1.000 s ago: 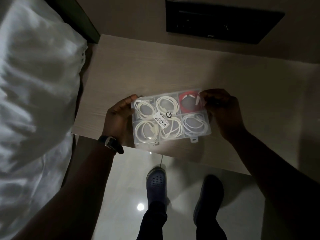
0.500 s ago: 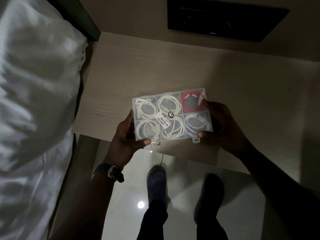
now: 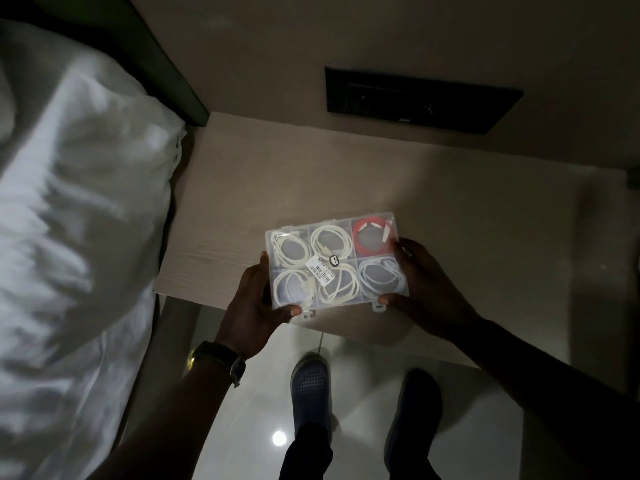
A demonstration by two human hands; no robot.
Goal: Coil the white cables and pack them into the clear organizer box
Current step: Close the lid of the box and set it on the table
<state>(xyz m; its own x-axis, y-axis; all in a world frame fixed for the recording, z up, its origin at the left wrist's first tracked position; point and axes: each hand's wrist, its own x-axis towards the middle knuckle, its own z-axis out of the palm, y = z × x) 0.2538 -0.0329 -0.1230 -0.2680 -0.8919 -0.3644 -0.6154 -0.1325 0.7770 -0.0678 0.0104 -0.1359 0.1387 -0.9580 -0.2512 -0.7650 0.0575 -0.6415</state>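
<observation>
Dim light falls on a pale wood-grain table (image 3: 311,174) set against a beige wall, where a dark rectangular panel (image 3: 422,98) is mounted. White bedding (image 3: 76,220) fills the left side, right beside the table's edge. Below, on a glossy tiled floor (image 3: 249,427), two dark shoes (image 3: 310,379) show under the table's near edge.

Over that near edge the clear organizer box (image 3: 334,261) is held, its lid shut and two small latches along the near side. Five of its six compartments hold coiled white cables (image 3: 327,242); the far right one holds a red cable (image 3: 372,239). A printed label (image 3: 320,271) lies across the middle of the lid.

The left hand (image 3: 256,306) grips the box's left end, thumb over the near left corner and fingers underneath. The right hand (image 3: 422,289) clasps the right end, thumb at the near right corner. A dark wristwatch (image 3: 221,358) sits on the left wrist. Nothing blocks sight of the box apart from the fingers at its ends.
</observation>
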